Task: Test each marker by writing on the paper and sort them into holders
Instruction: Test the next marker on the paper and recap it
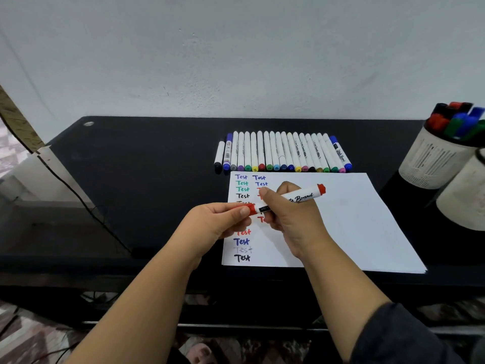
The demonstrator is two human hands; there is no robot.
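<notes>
Red marker [301,197] (barrel reads "Board") held by right hand [286,219], left hand [223,222] fingers pinching its cap [250,208].

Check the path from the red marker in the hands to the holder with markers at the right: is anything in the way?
Nothing visible blocks it. The red marker, held by both the right hand and left hand above the paper, has only paper and bare desk between it and the holder.
</notes>
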